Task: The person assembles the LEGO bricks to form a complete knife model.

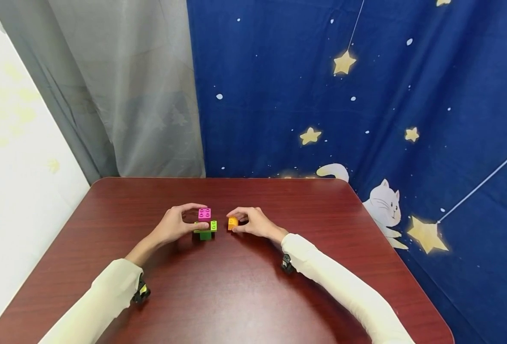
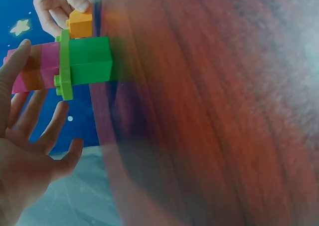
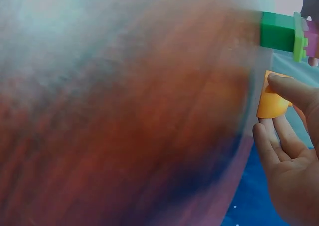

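Observation:
My left hand (image 1: 173, 225) holds a stack of toy building blocks, its thumb across the near side and a finger behind. The stack has a green block (image 2: 90, 60) at the bottom, a wider lime plate (image 2: 65, 66) over it, and a pink block (image 1: 204, 213) on top. A brownish band (image 2: 33, 72) shows between pink parts in the left wrist view. Just right of the stack, my right hand (image 1: 255, 222) pinches an orange block (image 3: 273, 99) with a curved side between thumb and fingers. The orange block and the stack are apart.
Both hands work over the far half of a dark red-brown wooden table (image 1: 219, 291). Behind its far edge hang a grey curtain (image 1: 150, 95) and a blue curtain (image 1: 270, 95) with stars. A white surface (image 1: 21, 157) stands at the left.

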Action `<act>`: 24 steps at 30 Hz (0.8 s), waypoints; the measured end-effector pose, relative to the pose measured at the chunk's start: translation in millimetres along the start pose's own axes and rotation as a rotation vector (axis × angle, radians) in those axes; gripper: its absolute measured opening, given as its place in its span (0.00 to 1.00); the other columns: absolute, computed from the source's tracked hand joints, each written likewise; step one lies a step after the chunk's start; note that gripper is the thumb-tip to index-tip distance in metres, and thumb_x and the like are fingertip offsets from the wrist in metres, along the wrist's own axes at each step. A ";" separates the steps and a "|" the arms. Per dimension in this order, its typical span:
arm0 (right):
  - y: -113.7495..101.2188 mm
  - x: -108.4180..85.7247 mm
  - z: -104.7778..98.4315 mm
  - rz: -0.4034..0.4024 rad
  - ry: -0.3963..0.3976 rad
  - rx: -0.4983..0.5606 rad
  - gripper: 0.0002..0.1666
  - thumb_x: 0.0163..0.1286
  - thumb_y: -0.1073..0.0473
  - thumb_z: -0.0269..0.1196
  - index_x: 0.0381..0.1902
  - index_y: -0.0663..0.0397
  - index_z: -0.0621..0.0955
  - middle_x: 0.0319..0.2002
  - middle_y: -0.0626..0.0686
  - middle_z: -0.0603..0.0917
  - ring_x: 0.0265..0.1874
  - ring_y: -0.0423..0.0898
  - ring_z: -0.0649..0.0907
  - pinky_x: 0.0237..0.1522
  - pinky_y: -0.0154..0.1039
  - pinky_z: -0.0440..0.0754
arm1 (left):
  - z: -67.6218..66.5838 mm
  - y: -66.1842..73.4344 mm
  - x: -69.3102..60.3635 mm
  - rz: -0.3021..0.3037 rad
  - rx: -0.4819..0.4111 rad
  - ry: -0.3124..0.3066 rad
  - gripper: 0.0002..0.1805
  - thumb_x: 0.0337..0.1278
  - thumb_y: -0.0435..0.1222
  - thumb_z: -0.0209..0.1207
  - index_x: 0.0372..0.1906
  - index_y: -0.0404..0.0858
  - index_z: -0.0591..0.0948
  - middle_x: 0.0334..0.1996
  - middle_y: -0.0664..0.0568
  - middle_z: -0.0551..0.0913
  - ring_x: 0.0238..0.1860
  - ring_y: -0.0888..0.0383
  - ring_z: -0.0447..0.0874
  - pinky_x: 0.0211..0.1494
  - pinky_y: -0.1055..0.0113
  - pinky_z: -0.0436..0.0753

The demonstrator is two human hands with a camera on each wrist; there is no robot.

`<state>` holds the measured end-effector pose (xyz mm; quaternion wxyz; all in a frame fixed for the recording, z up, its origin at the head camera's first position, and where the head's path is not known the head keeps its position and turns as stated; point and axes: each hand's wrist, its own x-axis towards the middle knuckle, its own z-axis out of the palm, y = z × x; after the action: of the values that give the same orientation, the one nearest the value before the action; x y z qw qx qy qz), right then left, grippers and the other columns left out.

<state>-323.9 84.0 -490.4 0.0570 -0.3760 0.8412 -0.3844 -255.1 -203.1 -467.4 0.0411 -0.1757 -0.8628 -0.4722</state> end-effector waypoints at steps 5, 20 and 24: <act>-8.6 5.7 -8.6 -0.018 0.037 0.014 0.27 0.61 0.65 0.78 0.58 0.61 0.84 0.48 0.54 0.90 0.47 0.44 0.89 0.53 0.40 0.85 | -3.6 3.7 0.2 0.029 0.007 0.024 0.28 0.52 0.47 0.79 0.58 0.45 0.86 0.47 0.52 0.90 0.49 0.48 0.87 0.54 0.45 0.82; -51.3 28.1 -32.6 -0.103 0.084 -0.001 0.27 0.63 0.61 0.77 0.60 0.54 0.84 0.50 0.50 0.90 0.49 0.40 0.87 0.55 0.38 0.83 | -5.9 6.4 4.0 0.031 0.055 0.024 0.22 0.51 0.46 0.79 0.51 0.46 0.88 0.42 0.55 0.91 0.45 0.56 0.88 0.52 0.51 0.83; -57.2 32.3 -33.7 -0.122 0.085 0.034 0.27 0.64 0.61 0.77 0.61 0.51 0.84 0.51 0.51 0.89 0.50 0.40 0.87 0.58 0.48 0.83 | -5.9 6.0 4.4 0.020 0.057 0.021 0.23 0.50 0.47 0.79 0.51 0.45 0.88 0.43 0.53 0.91 0.48 0.48 0.88 0.55 0.45 0.83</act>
<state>-326.2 58.4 -421.2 0.0043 -0.4088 0.8119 -0.4167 -257.8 -203.9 -458.3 0.0601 -0.1782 -0.8737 -0.4487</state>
